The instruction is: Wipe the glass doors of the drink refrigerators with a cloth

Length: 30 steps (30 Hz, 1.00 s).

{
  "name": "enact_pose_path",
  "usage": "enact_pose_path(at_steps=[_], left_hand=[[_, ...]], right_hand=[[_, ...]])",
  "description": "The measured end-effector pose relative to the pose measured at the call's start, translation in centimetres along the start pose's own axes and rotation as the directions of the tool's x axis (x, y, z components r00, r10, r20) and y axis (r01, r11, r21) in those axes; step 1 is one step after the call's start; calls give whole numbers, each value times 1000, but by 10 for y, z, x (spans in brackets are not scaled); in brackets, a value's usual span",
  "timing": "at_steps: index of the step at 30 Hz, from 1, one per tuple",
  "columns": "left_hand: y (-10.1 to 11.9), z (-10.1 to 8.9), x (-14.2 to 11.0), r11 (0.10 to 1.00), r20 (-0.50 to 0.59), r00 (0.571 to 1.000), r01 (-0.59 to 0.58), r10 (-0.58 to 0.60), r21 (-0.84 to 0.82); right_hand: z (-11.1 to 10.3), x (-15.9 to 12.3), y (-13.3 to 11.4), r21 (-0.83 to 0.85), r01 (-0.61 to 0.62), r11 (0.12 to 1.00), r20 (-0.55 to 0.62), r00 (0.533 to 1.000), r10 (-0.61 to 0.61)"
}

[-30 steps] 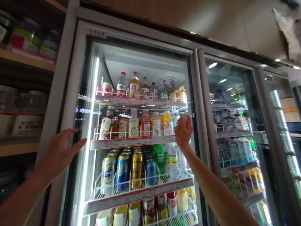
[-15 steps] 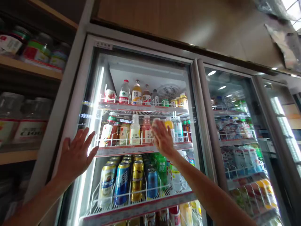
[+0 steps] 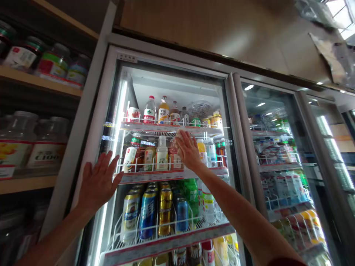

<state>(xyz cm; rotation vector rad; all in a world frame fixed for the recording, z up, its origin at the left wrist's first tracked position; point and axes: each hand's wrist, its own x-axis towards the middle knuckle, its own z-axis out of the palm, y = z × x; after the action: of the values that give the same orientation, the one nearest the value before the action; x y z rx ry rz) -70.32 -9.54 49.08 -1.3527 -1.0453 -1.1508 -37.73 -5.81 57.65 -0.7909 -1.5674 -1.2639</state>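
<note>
My left hand (image 3: 100, 181) lies open with fingers spread, against the left side of the fridge's glass door (image 3: 177, 81). My right hand (image 3: 187, 149) is at the middle of the glass, fingers stretched and pressed over a small pale cloth (image 3: 180, 133). Only a bit of the cloth shows at the fingertips; the palm side is hidden. Behind the glass, a white-capped drink bottle (image 3: 161, 155) and a pink drink bottle (image 3: 173, 155) stand on the rack. My right hand and forearm cover part of the bottles there.
Below are beer cans (image 3: 148, 214) and green bottles (image 3: 191, 192) on a wire rack. A vertical door handle (image 3: 244, 147) runs right of the glass, beside another fridge door (image 3: 273, 147). At left, a wooden shelf (image 3: 30, 184) holds bottles. Plastic bags (image 3: 318, 14) hang at top right.
My right hand has moved slightly up and left across the glass, and the pale cloth shows more clearly. My left hand stays spread against the door. The view has shifted slightly.
</note>
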Motion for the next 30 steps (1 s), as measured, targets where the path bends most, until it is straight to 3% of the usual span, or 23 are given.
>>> enact_pose_path(at_steps=[1, 2, 4, 5, 6, 7, 8, 9, 10, 12, 14, 15, 16, 17, 19, 20, 21, 22, 24, 27, 29, 30], left_hand=[[-1, 1, 0, 1000, -1, 1000, -6, 6, 2], [-3, 1, -1, 1000, -2, 1000, -12, 12, 4], [-4, 2, -1, 1000, -7, 1000, -21, 21, 7], [-5, 3, -1, 1000, -10, 1000, -23, 23, 8], [-5, 3, -1, 1000, -8, 1000, -23, 23, 10], [-5, 3, -1, 1000, -6, 1000, -22, 22, 12], [-4, 2, -1, 1000, -2, 1000, -18, 18, 14], [-4, 2, 0, 1000, 0, 1000, -14, 14, 14], [-3, 1, 0, 1000, 4, 1000, -12, 12, 12], [-1, 0, 0, 1000, 4, 1000, -9, 9, 0], [0, -1, 0, 1000, 6, 1000, -7, 7, -11], [1, -1, 0, 1000, 10, 1000, -4, 4, -13], [2, -2, 0, 1000, 14, 1000, 1, -1, -11], [2, -2, 0, 1000, 15, 1000, 4, -4, -9], [3, -2, -1, 1000, 13, 1000, 2, -2, -9], [4, -2, -1, 1000, 8, 1000, 2, -2, -12], [4, -2, -1, 1000, 3, 1000, 3, -3, -16], [4, -2, 0, 1000, 2, 1000, 2, -2, -20], [5, -2, 2, 999, 6, 1000, 10, -10, -31], [5, -3, 2, 999, 13, 1000, 17, -16, -51], [6, -5, -3, 997, -8, 999, 38, -38, -66], [7, -6, -8, 996, -18, 999, 45, -46, -73]], right_hand=[[-1, -2, 1, 4, 56, 998, 18, 998, -56], [-4, -6, 11, -4, 34, 999, 19, 999, -34], [-10, -12, 47, -32, -226, 974, -59, 973, 224], [-13, -14, 66, -25, -430, 903, -136, 896, 423], [-15, -15, 80, -7, -557, 831, -202, 814, 544], [-16, -15, 88, 13, -637, 771, -242, 746, 621], [-15, -15, 88, 22, -653, 757, -255, 728, 636], [-12, -14, 80, 16, -608, 794, -241, 768, 593], [-9, -14, 66, 2, -507, 862, -201, 844, 497], [-3, -15, 36, -11, -187, 982, -84, 979, 186], [0, -19, 25, -5, 26, 1000, -12, 1000, -26], [-1, -23, 31, -9, 11, 1000, -14, 1000, -12], [-3, -28, 44, -17, -92, 996, -48, 995, 91], [-6, -33, 63, -23, -251, 968, -104, 963, 247], [-10, -43, 100, -4, -542, 840, -222, 820, 528], [-11, -48, 113, 14, -631, 776, -271, 745, 610], [-11, -53, 118, 30, -666, 746, -307, 704, 641], [-10, -57, 114, 40, -658, 752, -329, 702, 632], [-6, -65, 88, 43, -558, 829, -330, 775, 539], [-2, -81, 44, 20, -215, 976, -137, 967, 215], [-6, -94, 41, 17, -123, 992, -38, 992, 124], [-10, -100, 50, 6, -170, 985, -44, 985, 170]])
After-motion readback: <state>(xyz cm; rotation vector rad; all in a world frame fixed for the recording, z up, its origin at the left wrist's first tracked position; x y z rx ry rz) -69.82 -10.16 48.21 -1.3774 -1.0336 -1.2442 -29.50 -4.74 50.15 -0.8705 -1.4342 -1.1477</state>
